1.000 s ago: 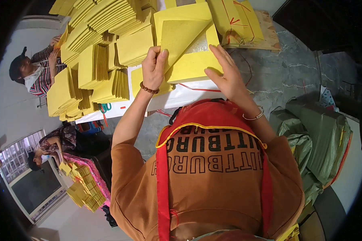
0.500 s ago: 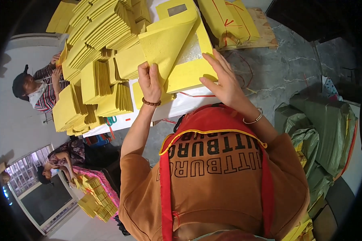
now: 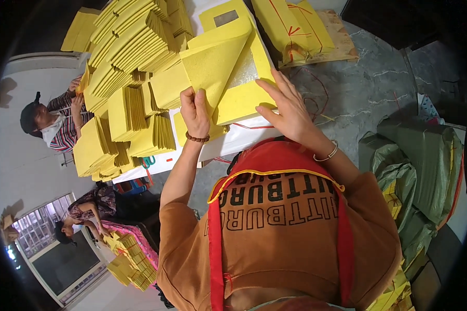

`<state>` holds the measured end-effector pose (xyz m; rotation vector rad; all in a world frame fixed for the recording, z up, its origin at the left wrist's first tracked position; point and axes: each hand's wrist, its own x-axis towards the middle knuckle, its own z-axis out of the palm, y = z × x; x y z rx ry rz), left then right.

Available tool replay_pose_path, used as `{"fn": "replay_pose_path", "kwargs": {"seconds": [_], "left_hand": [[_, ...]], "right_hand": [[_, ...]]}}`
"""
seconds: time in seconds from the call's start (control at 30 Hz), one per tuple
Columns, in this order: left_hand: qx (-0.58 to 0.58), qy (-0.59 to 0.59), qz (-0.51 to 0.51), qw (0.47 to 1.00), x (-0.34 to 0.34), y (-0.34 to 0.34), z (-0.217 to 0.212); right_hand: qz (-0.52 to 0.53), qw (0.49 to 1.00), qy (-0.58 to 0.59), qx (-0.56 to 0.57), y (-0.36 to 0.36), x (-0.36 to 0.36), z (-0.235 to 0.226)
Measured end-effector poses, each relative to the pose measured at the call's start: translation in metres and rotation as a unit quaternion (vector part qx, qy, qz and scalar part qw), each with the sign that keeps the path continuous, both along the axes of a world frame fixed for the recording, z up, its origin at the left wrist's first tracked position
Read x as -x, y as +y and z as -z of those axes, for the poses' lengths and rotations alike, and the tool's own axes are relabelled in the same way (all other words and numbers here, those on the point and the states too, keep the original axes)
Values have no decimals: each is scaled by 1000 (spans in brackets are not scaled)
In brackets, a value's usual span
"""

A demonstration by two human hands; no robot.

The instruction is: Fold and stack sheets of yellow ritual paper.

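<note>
In front of me on the table is a thick stack of yellow paper sheets (image 3: 238,105), with a shiny silver patch (image 3: 246,71) showing on the exposed sheet. My left hand (image 3: 195,112) is closed at the stack's near left corner, thumb and fingers pinching the edge of a yellow sheet (image 3: 213,59). That sheet is lifted and folds back diagonally, covering part of the silver patch. On the stack's right edge lies my right hand (image 3: 290,110), fingers and thumb spread, fingertips touching the paper.
Folded yellow paper bundles (image 3: 124,114) crowd the table's left side. Red-tied yellow packs (image 3: 288,31) rest on a wooden board at the far right. Green wrapped bales (image 3: 415,150) stand on the right. Two people (image 3: 49,122) work with yellow paper on the left.
The fingers of my right hand have slid slightly toward me along the stack's right edge. My left hand keeps its pinch on the folded-back sheet. The whole view has shifted a little.
</note>
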<state>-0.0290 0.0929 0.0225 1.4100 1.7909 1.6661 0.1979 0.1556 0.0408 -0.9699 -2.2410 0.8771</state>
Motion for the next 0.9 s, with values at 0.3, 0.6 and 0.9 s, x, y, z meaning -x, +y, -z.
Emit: {"fn": "replay_pose_path", "kwargs": {"seconds": [0.3,0.6,0.9], "left_hand": [[3,19,2,1000,1,0,-1],[-4,-34,6,999,-3,-2,0],[-51,26,85,995,-1,-10,5]], "right_hand": [[-8,987,132,87,2,8,-16],[-77,951,267,139,1,53,-23],[-69,955,270,98,11,62,-27]]}}
